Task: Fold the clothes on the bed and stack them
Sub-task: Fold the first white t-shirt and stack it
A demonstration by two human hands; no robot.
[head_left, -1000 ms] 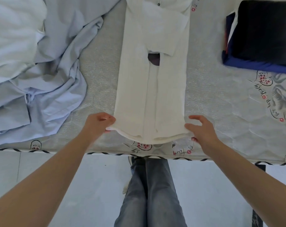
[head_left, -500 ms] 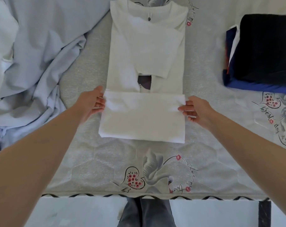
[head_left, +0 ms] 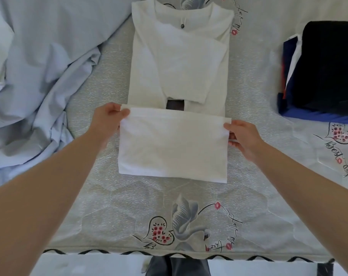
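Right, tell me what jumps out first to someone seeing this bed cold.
Dead centre, a white shirt lies on the mattress, its bottom part doubled up over itself. The left hand and right hand each pinch a corner of that folded edge. A crumpled pale blue garment sprawls at left, and a folded dark stack sits at the right edge.

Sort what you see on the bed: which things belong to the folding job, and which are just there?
Job: white shirt, gripped by left hand and right hand; unfolded blue clothes; dark folded stack.
Just there: mattress; floor.
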